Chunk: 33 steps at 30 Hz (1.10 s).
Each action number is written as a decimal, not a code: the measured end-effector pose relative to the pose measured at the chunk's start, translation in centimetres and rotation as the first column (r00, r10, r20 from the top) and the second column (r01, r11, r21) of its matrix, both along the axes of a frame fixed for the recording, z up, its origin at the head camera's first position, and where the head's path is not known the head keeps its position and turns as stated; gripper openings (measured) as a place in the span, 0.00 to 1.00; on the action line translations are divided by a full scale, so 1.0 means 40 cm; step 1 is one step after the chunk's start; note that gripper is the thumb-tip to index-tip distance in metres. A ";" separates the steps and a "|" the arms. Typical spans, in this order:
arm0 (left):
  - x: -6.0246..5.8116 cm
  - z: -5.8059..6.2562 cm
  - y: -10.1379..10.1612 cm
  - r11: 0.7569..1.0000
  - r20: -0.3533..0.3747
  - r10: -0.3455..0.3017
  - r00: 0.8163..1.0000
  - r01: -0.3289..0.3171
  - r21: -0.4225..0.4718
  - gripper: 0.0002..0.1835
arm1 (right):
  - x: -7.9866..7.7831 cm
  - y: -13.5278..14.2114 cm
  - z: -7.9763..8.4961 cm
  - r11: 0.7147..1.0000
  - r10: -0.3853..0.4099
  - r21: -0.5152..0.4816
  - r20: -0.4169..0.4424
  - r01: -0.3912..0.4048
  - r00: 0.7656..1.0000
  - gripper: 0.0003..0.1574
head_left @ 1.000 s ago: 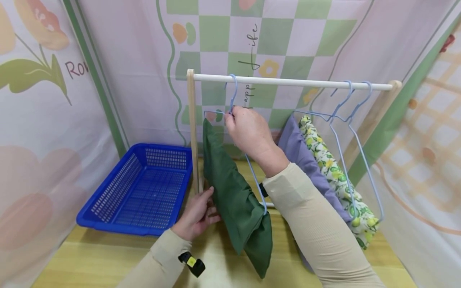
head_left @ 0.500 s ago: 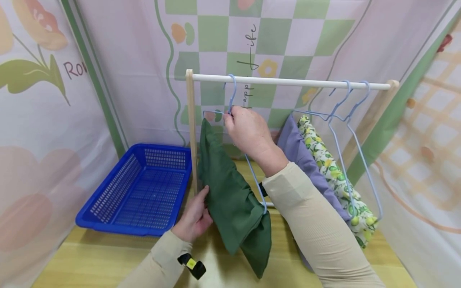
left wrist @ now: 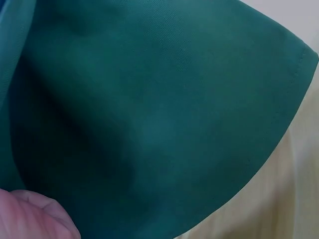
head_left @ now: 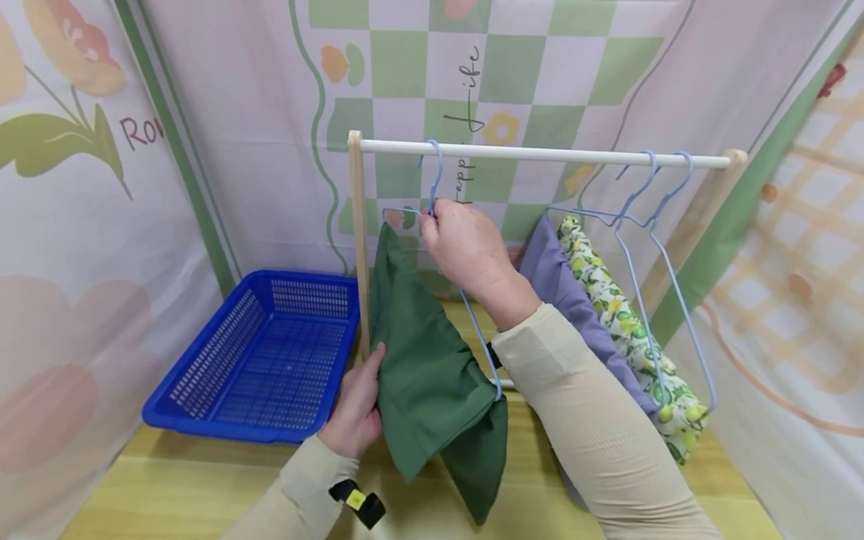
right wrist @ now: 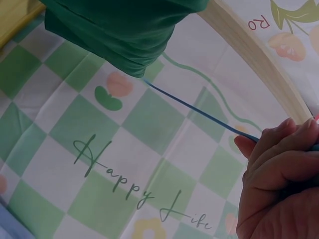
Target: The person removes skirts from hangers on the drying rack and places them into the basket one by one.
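Observation:
A blue wire hanger (head_left: 436, 176) hooks over the white rail near its left end, and my right hand (head_left: 469, 244) grips it at the neck just under the hook. Draped over the hanger's lower part is a dark green cloth (head_left: 432, 375), its two layers spread apart at the bottom. My left hand (head_left: 354, 409) holds the left edge of that cloth, thumb along the edge and most fingers hidden behind the fabric. In the left wrist view the green cloth (left wrist: 164, 114) fills most of the picture. The right wrist view shows the right hand (right wrist: 281, 184) with curled fingers.
A blue plastic basket (head_left: 286, 375) stands left of the wooden rack post (head_left: 360, 225). Further right on the white rail (head_left: 540, 152) hang two more blue hangers, with a purple cloth (head_left: 574, 300) and a lemon-print cloth (head_left: 617, 315). Printed fabric walls surround the wooden table (head_left: 202, 487).
My left hand has shifted slightly left, drawing the near layer of the green cloth with it, so the layers stand wider apart. The right hand stays at the hanger's neck.

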<state>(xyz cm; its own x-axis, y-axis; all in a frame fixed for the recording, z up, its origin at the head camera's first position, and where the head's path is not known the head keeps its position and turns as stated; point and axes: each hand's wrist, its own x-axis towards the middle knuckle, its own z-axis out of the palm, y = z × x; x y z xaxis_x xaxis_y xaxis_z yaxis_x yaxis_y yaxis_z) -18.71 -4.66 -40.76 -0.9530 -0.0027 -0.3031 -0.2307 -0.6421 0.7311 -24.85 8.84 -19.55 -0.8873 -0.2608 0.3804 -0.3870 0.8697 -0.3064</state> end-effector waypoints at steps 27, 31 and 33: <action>0.046 0.082 -0.037 0.971 -0.308 -0.014 0.951 -0.061 -0.233 0.24 | -0.003 0.001 0.003 0.999 -0.027 0.040 0.041 0.025 0.999 0.18; 0.055 0.096 -0.039 0.968 -0.385 -0.021 0.922 -0.077 -0.239 0.23 | -0.005 0.001 0.003 0.999 -0.025 0.042 0.042 0.024 0.999 0.18; 0.060 0.102 -0.040 0.965 -0.413 -0.030 0.910 -0.082 -0.250 0.23 | -0.005 0.001 0.002 0.999 -0.023 0.041 0.044 0.021 0.999 0.18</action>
